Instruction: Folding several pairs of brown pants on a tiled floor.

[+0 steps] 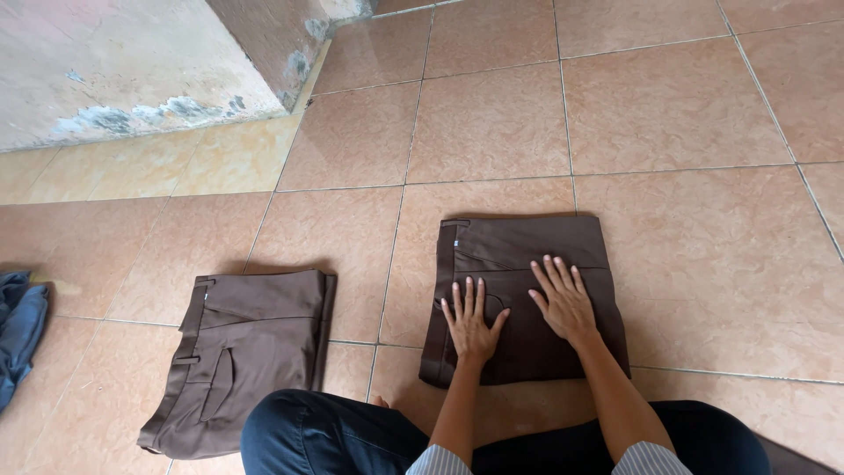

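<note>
Currently, the folded dark-brown fabric trousers (519,264) are lying on the tan tiled floor (686,123), directly ahead of the seated person's dark-clad knees (308,435). The left hand (470,324) and right hand (563,299) are being pressed flat onto them, fingers spread, side by side. A second folded brown pair (242,356) is lying well left; blue cloth (19,330) is showing at the edge.
</note>
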